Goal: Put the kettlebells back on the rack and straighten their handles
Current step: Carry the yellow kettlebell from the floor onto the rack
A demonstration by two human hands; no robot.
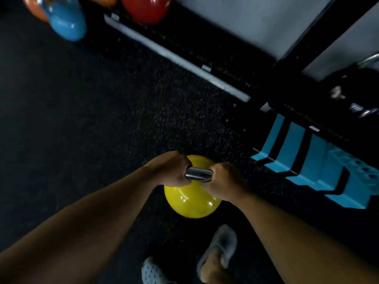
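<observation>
Yellow kettlebell [191, 199] is hanging just above the floor [82, 119]. I'm carrying it two-handed, left grip [171, 171] and right grip [224, 182] both wrapping its steel handle [198, 174], likely sharing the weight. Rack [176, 56] ahead, blue kettlebell [65, 21] and red kettlebell [146, 9] sitting there.

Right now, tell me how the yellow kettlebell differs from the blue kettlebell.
The yellow kettlebell is held by both hands, left hand and right hand, each in a closed grip on its metal handle; no hand touches the blue kettlebell. The yellow one is near the feet, the blue one far off by the red kettlebell. Both are glossy and rounded.
</observation>
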